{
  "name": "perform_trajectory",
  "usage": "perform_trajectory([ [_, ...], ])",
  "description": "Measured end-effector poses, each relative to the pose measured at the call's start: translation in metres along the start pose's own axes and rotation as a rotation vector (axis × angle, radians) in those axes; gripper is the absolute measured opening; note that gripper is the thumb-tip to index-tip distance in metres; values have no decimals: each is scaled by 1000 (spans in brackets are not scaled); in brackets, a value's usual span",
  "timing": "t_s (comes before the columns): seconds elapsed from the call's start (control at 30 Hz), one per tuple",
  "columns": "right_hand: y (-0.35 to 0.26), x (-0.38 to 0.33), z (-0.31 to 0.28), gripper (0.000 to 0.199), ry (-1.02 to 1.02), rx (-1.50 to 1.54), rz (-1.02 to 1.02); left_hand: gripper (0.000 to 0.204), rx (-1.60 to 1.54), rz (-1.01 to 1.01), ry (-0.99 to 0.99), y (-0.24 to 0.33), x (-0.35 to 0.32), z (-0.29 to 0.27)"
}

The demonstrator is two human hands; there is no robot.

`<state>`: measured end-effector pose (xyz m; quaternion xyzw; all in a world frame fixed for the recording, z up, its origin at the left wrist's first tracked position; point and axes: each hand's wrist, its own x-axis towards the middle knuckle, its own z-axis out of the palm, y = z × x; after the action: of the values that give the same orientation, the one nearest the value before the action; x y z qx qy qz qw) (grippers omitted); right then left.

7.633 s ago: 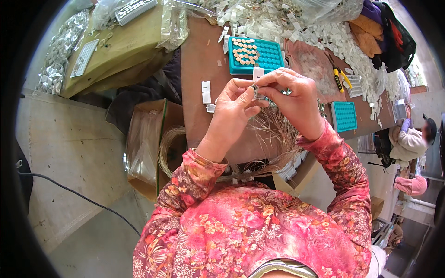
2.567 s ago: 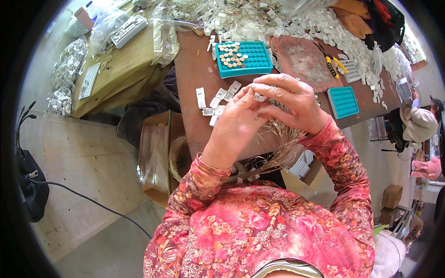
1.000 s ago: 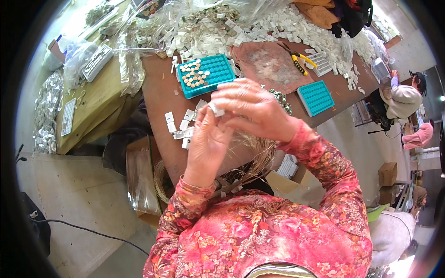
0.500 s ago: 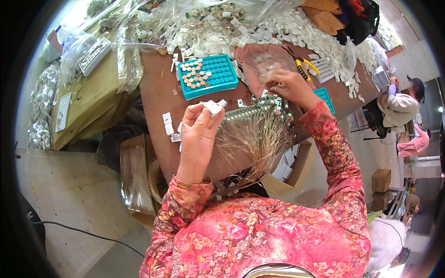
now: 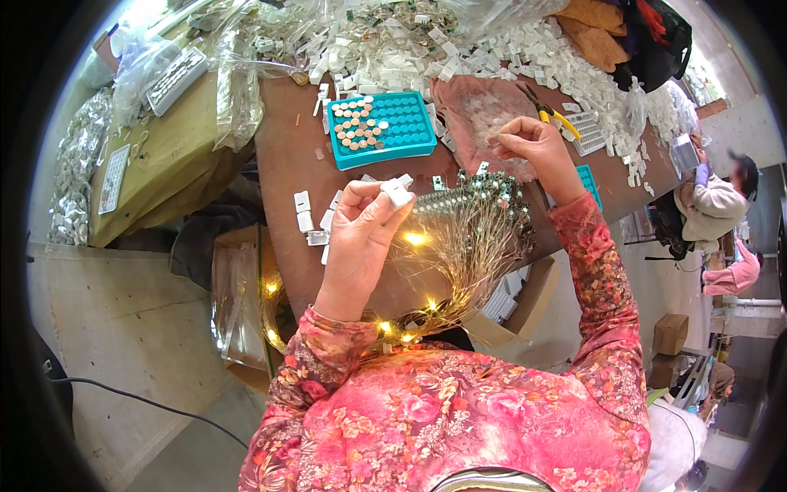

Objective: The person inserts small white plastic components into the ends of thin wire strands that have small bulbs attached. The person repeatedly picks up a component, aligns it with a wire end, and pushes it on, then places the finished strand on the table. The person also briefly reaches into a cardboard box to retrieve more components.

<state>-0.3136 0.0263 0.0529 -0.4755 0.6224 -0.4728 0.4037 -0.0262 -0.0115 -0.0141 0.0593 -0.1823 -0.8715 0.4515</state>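
My left hand [image 5: 357, 242] is closed round a small white plastic battery case [image 5: 397, 192], pinched by thumb and fingers. My right hand [image 5: 543, 156] hovers over a pink cloth [image 5: 471, 102], thumb and fingertips together; anything between them is too small to make out. Below it lies a bundle of thin copper-wire string lights [image 5: 463, 262] with small green circuit boards [image 5: 500, 193] at their ends. Several yellow bulbs [image 5: 416, 239] glow along the wire. Beyond my left hand, a teal tray [image 5: 410, 135] holds round coin cells [image 5: 354, 125] in its left part.
White plastic cases [image 5: 393, 61] are heaped along the far side of the table. Yellow-handled pliers [image 5: 560, 123] lie beside the cloth. Loose white cases [image 5: 303, 211] sit left of my left hand. Cardboard boxes [image 5: 525, 307] stand below the table edge. Other people [image 5: 709, 193] are at the right.
The string lights were dark and some bulbs now glow. My right hand has lifted off the circuit boards, up and to the right. My left hand still holds the white case.
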Motion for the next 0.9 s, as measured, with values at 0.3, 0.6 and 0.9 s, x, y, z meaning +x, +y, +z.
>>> perform_trajectory([
  [0.3, -51, -23, 38, 6, -74, 379, 136, 12, 8, -21, 3, 1, -3, 4],
  [0.6, -62, -41, 99, 8, -111, 231, 5, 11, -12, -114, 3, 4, -7, 15],
  [0.9, -41, -47, 127, 6, -55, 192, -167, 16, -29, -129, 1, 4, -7, 13],
])
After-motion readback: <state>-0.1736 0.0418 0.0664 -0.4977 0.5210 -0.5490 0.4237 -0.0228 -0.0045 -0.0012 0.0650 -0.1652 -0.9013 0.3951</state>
